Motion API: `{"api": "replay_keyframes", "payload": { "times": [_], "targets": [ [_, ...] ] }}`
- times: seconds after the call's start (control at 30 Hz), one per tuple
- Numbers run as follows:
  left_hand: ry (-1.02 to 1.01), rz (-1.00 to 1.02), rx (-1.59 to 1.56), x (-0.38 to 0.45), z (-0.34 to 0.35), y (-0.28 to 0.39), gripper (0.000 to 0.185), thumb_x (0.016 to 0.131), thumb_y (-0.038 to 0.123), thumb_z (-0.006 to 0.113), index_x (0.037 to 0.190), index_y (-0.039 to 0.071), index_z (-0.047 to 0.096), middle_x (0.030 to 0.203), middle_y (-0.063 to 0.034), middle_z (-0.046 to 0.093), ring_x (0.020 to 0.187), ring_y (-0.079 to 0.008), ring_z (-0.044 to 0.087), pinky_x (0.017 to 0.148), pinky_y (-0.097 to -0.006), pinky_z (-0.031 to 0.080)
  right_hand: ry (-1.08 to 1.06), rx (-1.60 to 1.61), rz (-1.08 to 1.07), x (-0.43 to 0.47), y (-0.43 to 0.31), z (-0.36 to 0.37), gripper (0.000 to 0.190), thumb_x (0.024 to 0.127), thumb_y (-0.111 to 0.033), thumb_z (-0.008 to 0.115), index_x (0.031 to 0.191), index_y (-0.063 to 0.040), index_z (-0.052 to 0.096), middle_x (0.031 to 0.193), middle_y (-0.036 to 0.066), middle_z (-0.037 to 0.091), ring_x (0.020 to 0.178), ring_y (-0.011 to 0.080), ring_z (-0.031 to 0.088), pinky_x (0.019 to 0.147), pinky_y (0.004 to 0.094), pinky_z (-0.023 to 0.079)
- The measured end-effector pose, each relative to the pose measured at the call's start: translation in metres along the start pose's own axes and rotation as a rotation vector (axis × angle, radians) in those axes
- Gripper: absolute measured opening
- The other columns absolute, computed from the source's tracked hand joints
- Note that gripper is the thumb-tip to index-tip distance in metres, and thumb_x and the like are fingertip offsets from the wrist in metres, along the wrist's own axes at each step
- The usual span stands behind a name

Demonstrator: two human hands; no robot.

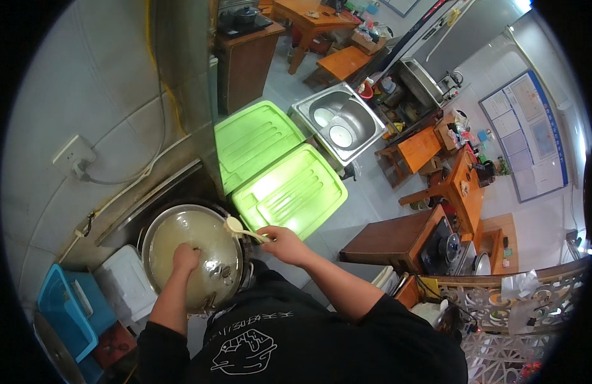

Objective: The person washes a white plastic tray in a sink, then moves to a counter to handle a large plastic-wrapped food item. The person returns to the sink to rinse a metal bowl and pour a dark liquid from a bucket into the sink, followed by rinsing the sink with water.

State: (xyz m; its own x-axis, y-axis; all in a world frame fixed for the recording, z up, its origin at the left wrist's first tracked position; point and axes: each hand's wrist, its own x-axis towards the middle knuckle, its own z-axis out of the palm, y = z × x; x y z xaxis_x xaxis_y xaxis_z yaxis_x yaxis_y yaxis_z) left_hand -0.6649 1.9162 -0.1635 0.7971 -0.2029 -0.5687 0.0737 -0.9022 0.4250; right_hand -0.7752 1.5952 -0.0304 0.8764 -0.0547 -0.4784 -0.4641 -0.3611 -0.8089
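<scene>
A large round steel pot [148, 240] stands close before me, by the wall. Its shiny, yellowish top [209, 235] reflects the lights and looks like a metal lid. At the middle of this top my left hand [186, 258] is closed, apparently on a knob mostly hidden by the fingers. My right hand [282, 245] grips the thin handle of a pale cream ladle [234, 224]. The round bowl of the ladle is over the pot's right rim, near the green lid.
Two green plastic lids [296, 187] lie beyond the pot, beside a steel sink [341, 127] holding white round items. A white bin [128, 278] and blue bin [68, 307] stand left. A wall socket [74, 154] has a plugged cable. Right are a brown cabinet [387, 237] and wooden table [461, 192].
</scene>
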Motion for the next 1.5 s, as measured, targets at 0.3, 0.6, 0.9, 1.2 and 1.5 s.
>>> {"api": "replay_keyframes", "payload": {
  "times": [0.3,0.6,0.9,1.2,1.5],
  "targets": [
    [0.173,-0.07,0.06,-0.031,-0.018,0.004,0.031,0.083,0.027,0.072,0.099,0.0,0.073,0.108,-0.0255,0.072,0.102,-0.0429,0.069,0.091,-0.0502,0.054,0.102,0.025,0.153,-0.022,0.007,-0.021,0.046,0.088,-0.019,0.071,0.13,-0.002,0.065,0.099,0.016,0.071,0.075,0.0218,0.067,0.068,0.0352,0.054],
    [0.528,-0.053,0.044,-0.089,-0.054,-0.029,0.013,0.082,0.012,0.066,0.085,0.001,0.068,0.09,-0.0226,0.069,0.087,-0.045,0.065,0.077,-0.0505,0.052,-0.042,0.25,0.203,0.109,0.184,-0.045,0.035,0.087,-0.015,0.068,0.118,0.001,0.068,0.091,0.012,0.07,0.061,0.0177,0.062,0.053,0.0319,0.051],
    [0.646,-0.005,-0.06,-0.112,-0.081,0.071,0.022,0.087,0.009,0.068,0.104,-0.004,0.067,0.118,-0.0249,0.067,0.11,-0.042,0.064,0.096,-0.0443,0.05,0.06,-0.454,0.086,0.154,0.217,-0.062,0.051,0.091,-0.028,0.067,0.133,0.0,0.062,0.108,0.021,0.073,0.092,0.036,0.071,0.082,0.0454,0.057],
    [0.363,-0.024,0.231,-0.076,-0.047,0.253,0.027,0.081,0.004,0.066,0.107,-0.004,0.07,0.102,-0.0254,0.071,0.097,-0.0411,0.068,0.089,-0.0456,0.052,0.27,-0.302,0.189,0.054,0.306,-0.242,0.036,0.083,-0.024,0.069,0.11,0.0,0.071,0.111,0.022,0.072,0.102,0.0391,0.069,0.088,0.0474,0.055],
    [0.312,0.402,0.256,0.051,0.053,0.499,0.015,0.079,0.008,0.069,0.076,-0.004,0.062,0.077,-0.0221,0.06,0.075,-0.0429,0.06,0.073,-0.0522,0.049,0.442,0.116,0.422,-0.018,0.395,-0.446,0.031,0.088,-0.02,0.071,0.113,0.0,0.072,0.092,0.012,0.074,0.08,0.022,0.07,0.073,0.0362,0.056]
  ]
}}
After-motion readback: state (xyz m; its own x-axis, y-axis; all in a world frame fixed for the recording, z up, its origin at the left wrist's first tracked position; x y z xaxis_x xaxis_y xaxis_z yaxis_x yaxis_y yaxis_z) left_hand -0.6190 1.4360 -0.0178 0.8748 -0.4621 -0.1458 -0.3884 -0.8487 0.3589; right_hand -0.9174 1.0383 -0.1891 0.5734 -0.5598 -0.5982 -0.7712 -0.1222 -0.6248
